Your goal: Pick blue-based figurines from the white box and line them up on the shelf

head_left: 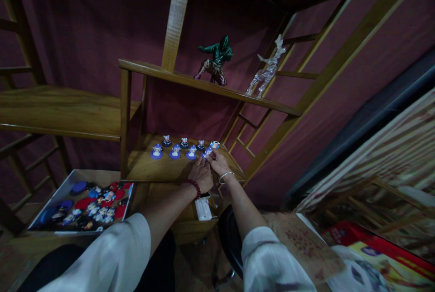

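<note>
On the lower wooden shelf (163,170), small figurines stand in two rows. In front, three with round purple bases include a white-and-purple figurine (175,151). At the front row's right end is another purple-based figurine (206,152); my right hand (219,165) pinches it from the right. My left hand (201,176), with a red bead bracelet, reaches the same figurine from below, its fingers closed against it and partly hidden. Behind stand dark-based figurines, among them a white-headed one (184,143). A blue-and-white figurine (214,144) stands just beyond my right fingertips.
An open white box (76,175) at lower left holds several jumbled figurines with coloured bases. On the shelf above are a green-and-bronze crouching statuette (217,58) and a clear deer figure (267,72). A white object (204,209) lies below my hands. A wooden post (124,124) borders the shelf.
</note>
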Motion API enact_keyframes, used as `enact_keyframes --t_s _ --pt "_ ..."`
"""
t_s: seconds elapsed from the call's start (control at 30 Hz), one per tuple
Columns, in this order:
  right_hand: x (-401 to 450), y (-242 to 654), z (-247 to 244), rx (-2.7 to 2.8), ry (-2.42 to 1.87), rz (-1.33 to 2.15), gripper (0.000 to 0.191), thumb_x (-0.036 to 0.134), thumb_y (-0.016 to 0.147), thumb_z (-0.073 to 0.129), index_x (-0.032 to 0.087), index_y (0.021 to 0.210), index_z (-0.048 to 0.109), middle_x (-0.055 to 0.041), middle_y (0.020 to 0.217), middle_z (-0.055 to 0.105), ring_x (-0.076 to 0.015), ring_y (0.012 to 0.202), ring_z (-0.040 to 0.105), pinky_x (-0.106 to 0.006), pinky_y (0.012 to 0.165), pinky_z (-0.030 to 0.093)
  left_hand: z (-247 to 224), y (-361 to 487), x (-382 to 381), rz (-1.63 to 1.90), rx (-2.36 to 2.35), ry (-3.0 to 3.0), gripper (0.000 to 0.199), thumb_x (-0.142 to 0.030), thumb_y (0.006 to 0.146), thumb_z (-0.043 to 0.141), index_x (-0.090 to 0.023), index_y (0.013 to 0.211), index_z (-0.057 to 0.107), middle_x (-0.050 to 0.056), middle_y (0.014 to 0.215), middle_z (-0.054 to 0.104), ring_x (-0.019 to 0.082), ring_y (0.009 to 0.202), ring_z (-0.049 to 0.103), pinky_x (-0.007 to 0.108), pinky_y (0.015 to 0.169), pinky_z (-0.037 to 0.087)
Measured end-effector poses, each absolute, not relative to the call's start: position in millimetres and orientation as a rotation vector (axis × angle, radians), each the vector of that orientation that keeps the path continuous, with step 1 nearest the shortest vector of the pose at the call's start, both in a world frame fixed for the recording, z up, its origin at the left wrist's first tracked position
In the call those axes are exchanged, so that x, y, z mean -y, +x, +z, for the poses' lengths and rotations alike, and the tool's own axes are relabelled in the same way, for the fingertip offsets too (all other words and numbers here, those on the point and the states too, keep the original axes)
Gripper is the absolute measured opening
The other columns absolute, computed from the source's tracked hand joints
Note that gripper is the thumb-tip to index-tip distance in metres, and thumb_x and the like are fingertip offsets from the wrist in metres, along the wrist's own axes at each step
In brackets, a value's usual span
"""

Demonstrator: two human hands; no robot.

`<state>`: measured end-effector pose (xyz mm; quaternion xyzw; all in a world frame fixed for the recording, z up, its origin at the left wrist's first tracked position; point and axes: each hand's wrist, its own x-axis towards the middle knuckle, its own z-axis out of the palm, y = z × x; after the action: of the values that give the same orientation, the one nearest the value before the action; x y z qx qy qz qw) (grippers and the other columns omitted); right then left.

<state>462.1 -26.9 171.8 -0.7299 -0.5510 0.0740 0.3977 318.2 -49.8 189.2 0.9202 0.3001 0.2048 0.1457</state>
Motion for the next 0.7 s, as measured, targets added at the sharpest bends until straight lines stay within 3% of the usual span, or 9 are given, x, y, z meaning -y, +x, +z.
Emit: enact_keyframes --t_s 0.1,0.33,0.57,0.7 --pt "24.3 465.9 167.6 1.325 -1.787 0.219 0.043 0.019 0.070 0.055 0.020 0.112 0.051 -0.0025 0.087 0.064 -0.0147 0.083 0.060 -0.029 0.079 0.046 189.0 317.4 49.9 0.613 -0.867 2.649 0.049 -0.020 0.076 0.036 0.005 0.117 0.044 0.022 0.130 0.041 0.024 0.128 0.026 0.036 0.108 0.016" --pt "28.6 470.0 165.4 1.227 -1.706 0.311 0.040 0.018 0.072 0.049 0.016 0.112 0.050 -0.0046 0.092 0.064 -0.0122 0.081 0.062 -0.026 0.080 0.048 190.4 313.6 53.0 0.656 -0.872 2.609 0.048 -0.021 0.076 0.039 0.006 0.115 0.045 0.024 0.128 0.042 0.025 0.126 0.029 0.035 0.107 0.020" --pt "46.6 462.8 168.3 1.150 -1.747 0.205 0.030 0.020 0.074 0.047 0.015 0.103 0.054 -0.0075 0.092 0.066 -0.0154 0.085 0.062 -0.029 0.082 0.047 186.8 311.4 53.8 0.814 -0.826 2.543 0.034 -0.012 0.074 0.039 -0.004 0.103 0.055 0.017 0.114 0.056 0.019 0.116 0.043 0.031 0.105 0.025" --pt "62.8 451.3 172.4 1.150 -1.741 0.104 0.026 0.026 0.074 0.048 0.017 0.097 0.057 -0.0065 0.088 0.067 -0.0162 0.082 0.063 -0.029 0.080 0.047 182.7 309.0 56.0 0.900 -0.848 2.461 0.031 -0.008 0.072 0.038 -0.009 0.096 0.058 0.012 0.104 0.061 0.017 0.105 0.051 0.026 0.098 0.035"
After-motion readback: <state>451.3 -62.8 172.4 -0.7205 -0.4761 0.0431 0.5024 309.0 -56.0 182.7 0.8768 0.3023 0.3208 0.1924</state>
